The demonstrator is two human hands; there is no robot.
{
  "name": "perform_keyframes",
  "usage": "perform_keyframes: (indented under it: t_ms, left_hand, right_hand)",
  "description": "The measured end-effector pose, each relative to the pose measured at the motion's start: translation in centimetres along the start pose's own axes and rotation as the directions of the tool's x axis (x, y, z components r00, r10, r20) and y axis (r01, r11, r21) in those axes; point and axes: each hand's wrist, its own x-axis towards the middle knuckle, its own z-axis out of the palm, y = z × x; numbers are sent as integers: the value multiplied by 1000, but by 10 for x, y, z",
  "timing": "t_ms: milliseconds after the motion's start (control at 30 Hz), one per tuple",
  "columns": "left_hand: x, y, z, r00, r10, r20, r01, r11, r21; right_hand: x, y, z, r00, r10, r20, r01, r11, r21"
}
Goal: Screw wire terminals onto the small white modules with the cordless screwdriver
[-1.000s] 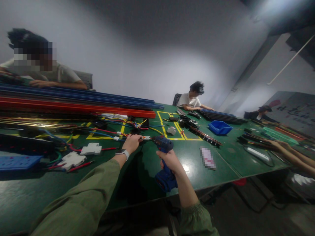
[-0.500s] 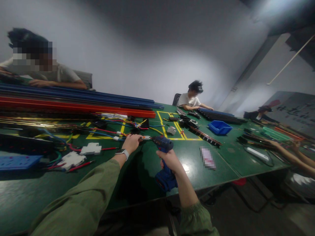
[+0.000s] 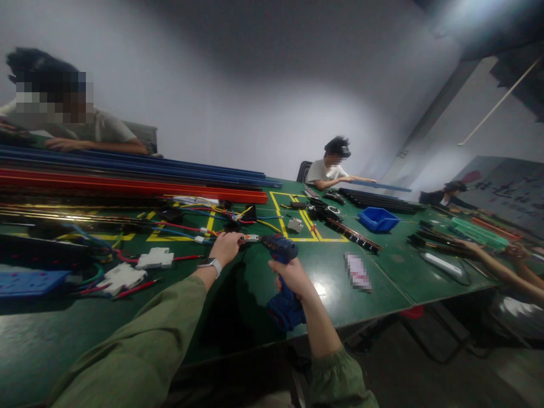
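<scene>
In the head view my right hand [image 3: 292, 276] is wrapped round the grip of a blue cordless drill [image 3: 285, 309], its nose pointing left. My left hand [image 3: 227, 248] is closed on a small white part with orange on it [image 3: 251, 238], whose exact kind I cannot make out. The drill's tip is at or very near this part; whether they touch is too small to tell. Left of my left hand lie white circuit breakers [image 3: 155, 258] with red wires. Beyond it spreads a tangle of coloured wires [image 3: 238, 214].
Long red trunking [image 3: 204, 192] and blue trunking [image 3: 191, 170] line the far side. A blue power strip [image 3: 34, 282] lies left; a blue bin [image 3: 378, 220] and a black metal strip [image 3: 352, 233] lie right. Co-workers sit around the green table [image 3: 255, 283].
Both my hands and the drill stay almost in place. Across the table a co-worker has lifted a long blue piece off the dark stack.
</scene>
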Motion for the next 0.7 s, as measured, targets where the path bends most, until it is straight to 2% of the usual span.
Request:
perform_keyframes:
  t_ms: [233,433,700]
  left_hand:
    - [0,0,0,1000,-13,4,13,1000,14]
    - [0,0,0,1000,6,-6,-6,1000,11]
    - [1,1,0,1000,-6,0,6,1000,14]
  right_hand:
    - [1,3,0,999,-40,-10,40,999,12]
    - [1,3,-1,1000,-12,7,12,1000,-19]
    - [-5,-5,2,1000,-5,-28,5,1000,0]
